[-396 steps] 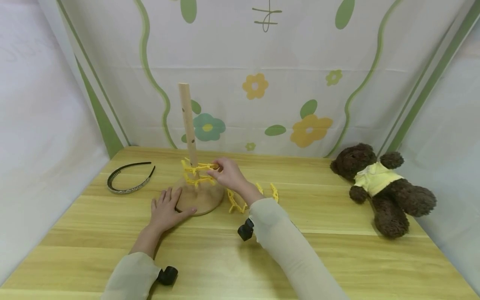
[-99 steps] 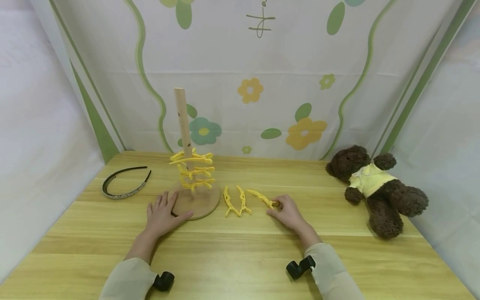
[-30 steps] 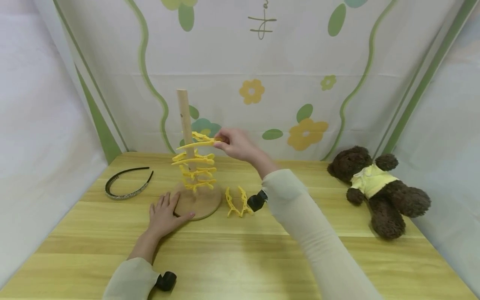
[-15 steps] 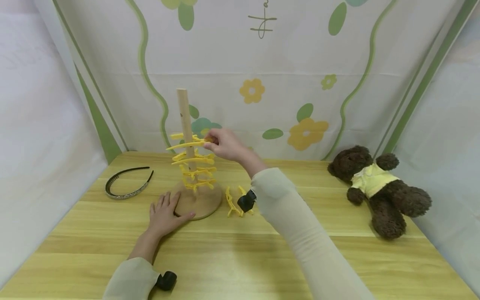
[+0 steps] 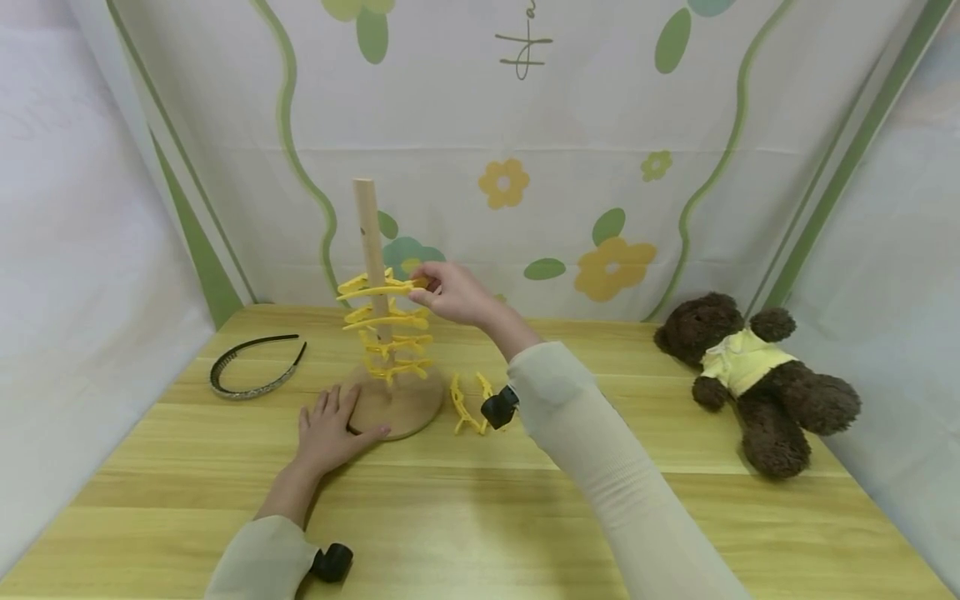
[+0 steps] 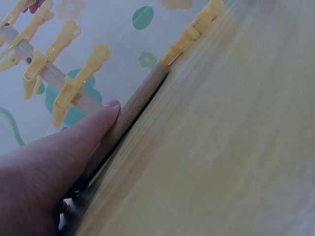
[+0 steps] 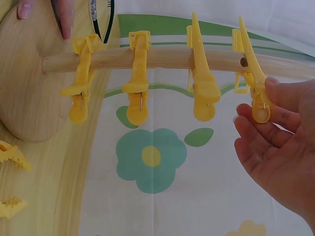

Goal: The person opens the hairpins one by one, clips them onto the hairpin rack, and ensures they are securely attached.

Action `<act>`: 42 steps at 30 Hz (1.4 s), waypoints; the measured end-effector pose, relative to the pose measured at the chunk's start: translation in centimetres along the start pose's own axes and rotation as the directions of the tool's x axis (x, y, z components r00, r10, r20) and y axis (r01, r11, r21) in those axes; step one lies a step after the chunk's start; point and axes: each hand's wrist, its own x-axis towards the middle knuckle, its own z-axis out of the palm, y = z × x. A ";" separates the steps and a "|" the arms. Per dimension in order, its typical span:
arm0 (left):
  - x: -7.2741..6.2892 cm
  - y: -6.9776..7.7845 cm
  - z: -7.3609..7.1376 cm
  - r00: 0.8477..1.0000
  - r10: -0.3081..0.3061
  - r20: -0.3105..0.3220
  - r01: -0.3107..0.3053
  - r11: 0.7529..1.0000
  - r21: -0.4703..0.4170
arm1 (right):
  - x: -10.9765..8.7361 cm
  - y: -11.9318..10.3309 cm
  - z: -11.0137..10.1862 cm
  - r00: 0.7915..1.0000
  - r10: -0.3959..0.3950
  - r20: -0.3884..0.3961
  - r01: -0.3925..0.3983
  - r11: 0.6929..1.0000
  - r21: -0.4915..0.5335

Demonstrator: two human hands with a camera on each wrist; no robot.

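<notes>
My right hand (image 5: pixel 453 293) pinches the tail end of a yellow alligator hair clip (image 7: pixel 255 61) between thumb and fingers. The clip's long jaws straddle a wooden post (image 5: pixel 366 208), above three other yellow clips (image 7: pixel 138 78) clamped in a row down it. Seen from the right wrist, the thumb presses one lever while the fingertips curl beneath the other. My left hand (image 5: pixel 326 437) rests at the near left edge of the post's round wooden base (image 5: pixel 412 408), fingers spread, thumb (image 6: pixel 93 130) along the rim.
Two loose yellow clips (image 5: pixel 461 404) lie right of the base, partly behind the right wrist camera (image 5: pixel 498 407). A sparkly black headband (image 5: pixel 255 392) is at the left of the table. On the right lies a brown teddy bear (image 5: pixel 772 417) in a yellow shirt (image 5: pixel 746 360).
The right hand picked a clip off the table and brought it left and up to the post, where its jaws now sit around it. The left hand has stayed on the base.
</notes>
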 end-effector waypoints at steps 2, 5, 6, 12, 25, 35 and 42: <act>0.0 0.0 0.0 1.000 -0.002 0.000 0.002 1.000 0.002 | 0.0 0.0 0.0 1.000 0.003 -0.004 -0.003 1.000 0.006; 0.0 0.0 0.0 1.000 -0.003 0.000 0.003 1.000 0.003 | -0.2 0.1 -0.1 1.000 0.010 -0.028 -0.010 1.000 0.027; 0.0 0.0 0.0 1.000 -0.003 0.001 0.003 1.000 0.003 | -0.3 0.2 -0.1 0.999 0.009 -0.042 -0.007 0.999 0.035; 0.0 0.2 -0.1 1.000 -0.002 0.005 0.002 1.000 0.000 | -1.7 0.9 -0.9 0.989 -0.033 -0.146 0.044 0.996 0.073; 0.0 0.0 0.0 1.000 -0.007 0.010 0.007 1.000 -0.007 | -8.2 5.5 0.5 0.962 -0.003 -0.274 0.055 0.982 0.181; 0.1 -0.2 0.2 1.000 -0.010 0.012 0.010 1.000 -0.002 | -12.0 9.7 4.4 0.955 0.139 -0.261 -0.062 0.958 0.281; 0.2 -0.4 0.3 1.000 -0.007 0.009 0.007 1.000 0.003 | -13.7 9.9 6.0 0.951 0.237 -0.199 -0.145 0.909 0.390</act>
